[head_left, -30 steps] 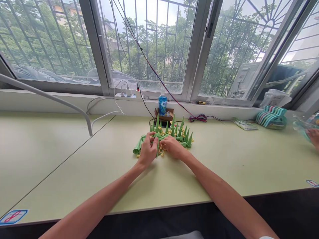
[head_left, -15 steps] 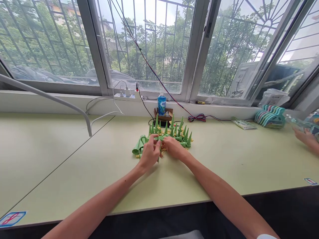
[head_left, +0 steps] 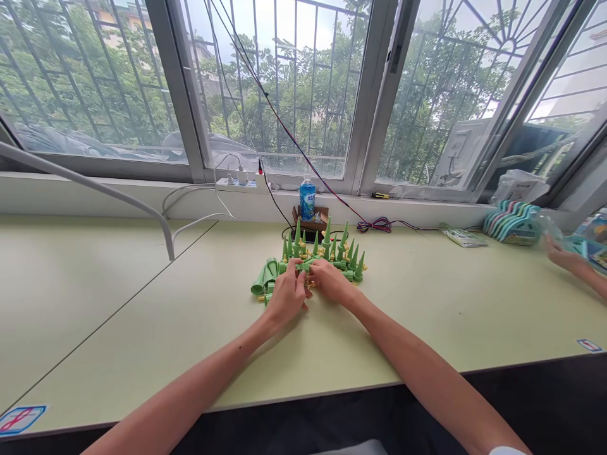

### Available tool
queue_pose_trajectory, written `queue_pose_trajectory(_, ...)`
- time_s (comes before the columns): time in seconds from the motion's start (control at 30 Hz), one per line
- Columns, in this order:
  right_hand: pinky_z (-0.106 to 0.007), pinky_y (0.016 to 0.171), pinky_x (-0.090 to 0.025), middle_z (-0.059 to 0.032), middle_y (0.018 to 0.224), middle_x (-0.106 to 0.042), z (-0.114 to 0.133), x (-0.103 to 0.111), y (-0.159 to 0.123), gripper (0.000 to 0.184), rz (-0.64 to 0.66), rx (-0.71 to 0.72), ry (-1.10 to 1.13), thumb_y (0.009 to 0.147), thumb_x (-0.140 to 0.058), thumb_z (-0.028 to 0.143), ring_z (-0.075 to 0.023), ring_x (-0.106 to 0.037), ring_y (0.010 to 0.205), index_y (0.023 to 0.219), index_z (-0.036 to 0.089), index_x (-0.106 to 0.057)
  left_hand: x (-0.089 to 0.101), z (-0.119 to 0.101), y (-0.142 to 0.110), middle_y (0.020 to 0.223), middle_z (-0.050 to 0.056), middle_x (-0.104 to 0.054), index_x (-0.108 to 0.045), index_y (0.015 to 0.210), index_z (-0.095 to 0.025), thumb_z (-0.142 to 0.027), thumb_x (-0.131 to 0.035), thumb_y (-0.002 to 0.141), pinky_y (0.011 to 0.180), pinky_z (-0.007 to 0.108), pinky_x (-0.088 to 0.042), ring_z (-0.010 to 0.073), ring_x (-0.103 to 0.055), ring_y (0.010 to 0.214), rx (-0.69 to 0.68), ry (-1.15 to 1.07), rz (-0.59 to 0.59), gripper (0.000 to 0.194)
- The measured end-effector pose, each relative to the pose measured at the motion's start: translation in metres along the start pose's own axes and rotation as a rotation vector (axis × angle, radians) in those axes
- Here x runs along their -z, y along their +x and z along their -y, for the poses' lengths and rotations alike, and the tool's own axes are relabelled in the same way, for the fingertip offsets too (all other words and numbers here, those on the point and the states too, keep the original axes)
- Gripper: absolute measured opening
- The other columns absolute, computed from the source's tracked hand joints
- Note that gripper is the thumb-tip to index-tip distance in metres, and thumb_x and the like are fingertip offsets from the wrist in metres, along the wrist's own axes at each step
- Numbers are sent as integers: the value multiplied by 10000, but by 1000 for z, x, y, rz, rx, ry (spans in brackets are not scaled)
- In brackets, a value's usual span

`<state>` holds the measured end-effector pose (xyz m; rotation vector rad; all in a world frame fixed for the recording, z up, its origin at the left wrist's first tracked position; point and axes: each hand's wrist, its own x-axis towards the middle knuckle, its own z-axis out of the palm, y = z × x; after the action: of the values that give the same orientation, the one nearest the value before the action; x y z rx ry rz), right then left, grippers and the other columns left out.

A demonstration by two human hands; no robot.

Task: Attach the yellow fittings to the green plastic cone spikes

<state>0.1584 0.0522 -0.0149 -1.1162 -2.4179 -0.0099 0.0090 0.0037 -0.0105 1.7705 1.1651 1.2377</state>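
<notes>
My left hand and my right hand meet at the near edge of a pile of green plastic cone spikes mixed with small yellow pieces. Both hands are closed, and together they grip one green cone piece that lies across between the fingertips. Several cones stand upright just behind the hands. Green tube-shaped parts lie on their sides to the left of my left hand.
The pale green table runs under a barred window. A blue bottle and a small brown box stand behind the pile, with cables. Teal items lie far right, where another person's hand works.
My hands have drawn closer together on the green piece and shifted slightly up the pile. The other person's hand at the right has moved further into view.
</notes>
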Motion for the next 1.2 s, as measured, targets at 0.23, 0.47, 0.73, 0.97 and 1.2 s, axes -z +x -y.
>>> queue_pose_trajectory(0.23, -225, 587, -364, -9, 730, -482, -1, 0, 0, 174, -68, -58, 15, 838, -534, 34, -119, -447, 644, 710, 150, -556, 0, 3, 2, 663, 12, -589, -431, 1169, -201, -376, -424, 909, 390, 269, -535, 188, -648, 575, 15, -14, 8, 314)
queue_pose_trajectory(0.47, -263, 719, -446, -62, 891, -565, -3, -2, 2, 209, -294, -97, 144, 906, -456, 58, -166, -561, 825, 991, 165, -614, -3, 9, 6, 769, 8, -530, -433, 1151, -224, -416, -457, 894, 487, 293, -588, 191, -664, 723, -8, -101, 0, 322)
queue_pose_trajectory(0.73, -307, 785, -453, -84, 968, -542, -1, 34, 5, 238, -612, 18, 247, 981, -359, 178, -185, -549, 877, 1046, 194, -587, -2, -1, 5, 719, -26, -538, -420, 1120, -208, -423, -473, 899, 479, 263, -554, 134, -625, 565, -75, -177, -72, 313)
queue_pose_trajectory(0.97, -306, 711, -429, -67, 894, -497, -12, 47, -7, 220, -594, 79, 208, 968, -311, 133, -174, -498, 773, 1003, 193, -520, -2, 1, 8, 662, -39, -566, -388, 1081, -207, -393, -525, 883, 490, 279, -538, 137, -609, 544, -11, -435, -27, 304)
queue_pose_trajectory(1.2, -291, 664, -415, -49, 852, -464, -6, 24, -43, 167, -543, 52, 267, 981, -322, 161, -171, -459, 726, 965, 209, -481, 1, -7, 5, 677, -22, -590, -395, 1051, -201, -375, -573, 848, 479, 264, -506, 132, -581, 543, 85, -559, 25, 321)
